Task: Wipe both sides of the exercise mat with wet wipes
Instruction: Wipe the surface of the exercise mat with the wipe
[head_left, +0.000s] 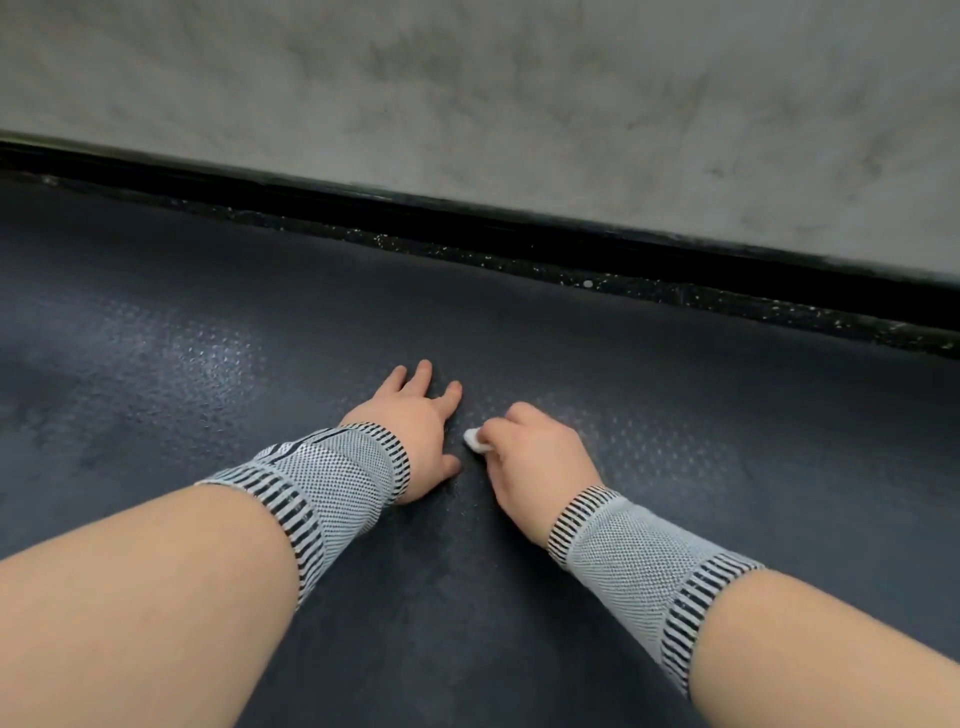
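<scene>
A dark blue-grey exercise mat (208, 374) with a dotted texture lies flat and fills most of the view. My left hand (415, 431) rests palm down on it with the fingers spread, holding nothing. Just to its right, my right hand (535, 457) is closed around a small white wet wipe (474, 439), pressed against the mat. Only a corner of the wipe shows past my fingers. Both wrists wear grey knitted bands with black stripes.
Beyond the mat's far edge runs a strip of black speckled floor (649, 291), then a black skirting (467, 223) at the foot of a grey concrete wall (519, 104). The mat extends left, right and toward me.
</scene>
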